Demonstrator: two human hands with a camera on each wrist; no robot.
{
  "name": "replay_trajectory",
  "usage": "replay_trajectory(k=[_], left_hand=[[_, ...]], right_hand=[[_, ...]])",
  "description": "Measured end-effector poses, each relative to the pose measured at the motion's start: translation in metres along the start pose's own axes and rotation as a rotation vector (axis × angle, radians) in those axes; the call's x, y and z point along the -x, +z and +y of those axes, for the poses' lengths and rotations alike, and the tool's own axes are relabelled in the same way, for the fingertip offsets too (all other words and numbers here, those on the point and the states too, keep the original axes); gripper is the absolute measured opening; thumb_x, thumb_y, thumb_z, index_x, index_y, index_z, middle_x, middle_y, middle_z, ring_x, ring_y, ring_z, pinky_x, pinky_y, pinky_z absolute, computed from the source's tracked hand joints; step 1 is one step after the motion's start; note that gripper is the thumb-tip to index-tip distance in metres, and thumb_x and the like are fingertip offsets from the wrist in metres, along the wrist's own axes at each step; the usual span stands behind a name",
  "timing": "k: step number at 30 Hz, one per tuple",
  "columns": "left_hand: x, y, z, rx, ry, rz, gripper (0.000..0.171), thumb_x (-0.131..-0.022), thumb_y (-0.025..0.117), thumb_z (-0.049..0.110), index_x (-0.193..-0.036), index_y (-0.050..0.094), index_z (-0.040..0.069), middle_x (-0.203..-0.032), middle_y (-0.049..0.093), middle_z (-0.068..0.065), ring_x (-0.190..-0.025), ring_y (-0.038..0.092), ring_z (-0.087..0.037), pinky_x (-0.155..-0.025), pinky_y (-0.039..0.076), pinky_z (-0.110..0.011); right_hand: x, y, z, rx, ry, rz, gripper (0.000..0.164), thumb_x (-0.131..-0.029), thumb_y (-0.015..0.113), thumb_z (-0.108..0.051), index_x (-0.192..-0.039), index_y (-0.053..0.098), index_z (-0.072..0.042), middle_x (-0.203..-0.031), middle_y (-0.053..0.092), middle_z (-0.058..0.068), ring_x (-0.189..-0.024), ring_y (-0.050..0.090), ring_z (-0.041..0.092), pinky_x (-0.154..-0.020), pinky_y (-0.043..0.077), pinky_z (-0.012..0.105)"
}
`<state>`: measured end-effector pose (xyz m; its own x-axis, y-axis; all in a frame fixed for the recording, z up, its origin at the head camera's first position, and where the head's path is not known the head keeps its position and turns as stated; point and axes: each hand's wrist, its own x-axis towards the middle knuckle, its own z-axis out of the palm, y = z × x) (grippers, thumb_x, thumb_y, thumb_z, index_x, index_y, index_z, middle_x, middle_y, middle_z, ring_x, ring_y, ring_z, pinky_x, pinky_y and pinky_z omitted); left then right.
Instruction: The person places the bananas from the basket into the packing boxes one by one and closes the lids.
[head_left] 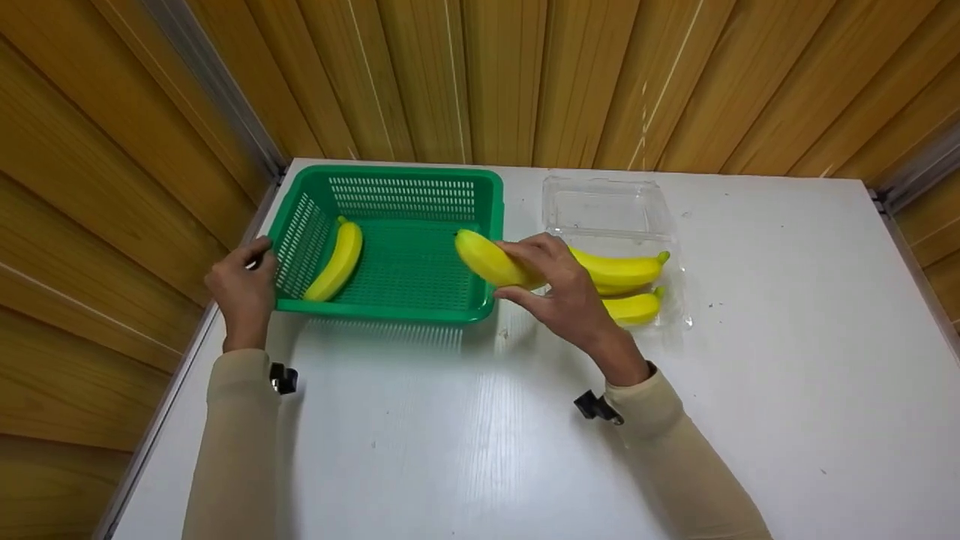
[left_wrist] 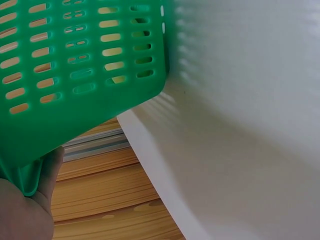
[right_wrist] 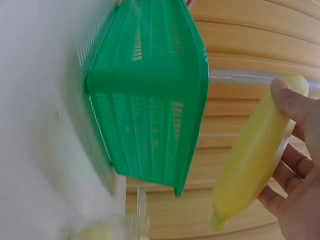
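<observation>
A yellow banana (head_left: 487,259) is gripped between the thumb and fingers of my right hand (head_left: 559,289); its dark tip overlaps the right rim of the green basket (head_left: 405,313) in the head view. The right wrist view shows this banana (right_wrist: 255,155) held above the table, beside the basket's outer wall (right_wrist: 140,120). My left hand (head_left: 246,289) grips the basket's left rim, its thumb and fingers around the edge, as the left wrist view also shows. Inside the basket, against the left wall, lies another banana (head_left: 337,262).
Right of the basket, a clear plastic clamshell box (head_left: 607,206) lies with its lid open. Two bananas (head_left: 626,271) rest in it, partly hidden behind my right hand. The white table (head_left: 420,435) meets wood-look panels (head_left: 502,82) at the back and left.
</observation>
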<state>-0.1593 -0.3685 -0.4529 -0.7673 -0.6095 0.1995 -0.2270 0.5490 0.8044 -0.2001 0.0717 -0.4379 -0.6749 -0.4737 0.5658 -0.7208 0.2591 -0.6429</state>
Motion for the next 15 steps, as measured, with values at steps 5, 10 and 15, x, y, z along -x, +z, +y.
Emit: replay_trajectory(k=[5, 10, 15], left_hand=[[-0.001, -0.002, 0.001, 0.010, -0.035, -0.008, 0.032, -0.107, 0.063, 0.015, -0.137, 0.074, 0.012, -0.136, 0.071, -0.008, -0.120, 0.064, -0.020, -0.103, 0.055, -0.034], [-0.001, -0.001, 0.001, 0.015, -0.042, -0.010, 0.032, -0.107, 0.063, 0.016, -0.137, 0.074, 0.013, -0.136, 0.071, -0.008, -0.120, 0.064, -0.019, -0.103, 0.055, -0.034], [0.000, 0.002, 0.000, 0.007, 0.036, 0.021, 0.028, -0.105, 0.065, 0.011, -0.131, 0.077, 0.008, -0.129, 0.074, -0.010, -0.118, 0.068, -0.021, -0.099, 0.057, -0.033]], right_hand=[[0.008, -0.016, 0.007, 0.089, 0.047, -0.024, 0.054, -0.091, 0.086, -0.024, -0.140, 0.066, -0.012, -0.127, 0.066, 0.003, -0.117, 0.056, 0.021, -0.101, 0.052, 0.038], [0.011, -0.034, 0.012, 0.159, 0.108, -0.108, 0.051, -0.090, 0.085, -0.024, -0.137, 0.067, -0.011, -0.126, 0.067, 0.004, -0.115, 0.056, 0.024, -0.102, 0.051, 0.042], [0.013, -0.052, 0.019, 0.211, 0.207, -0.188, 0.054, -0.086, 0.090, -0.019, -0.136, 0.070, -0.012, -0.123, 0.067, 0.005, -0.114, 0.056, 0.027, -0.102, 0.052, 0.045]])
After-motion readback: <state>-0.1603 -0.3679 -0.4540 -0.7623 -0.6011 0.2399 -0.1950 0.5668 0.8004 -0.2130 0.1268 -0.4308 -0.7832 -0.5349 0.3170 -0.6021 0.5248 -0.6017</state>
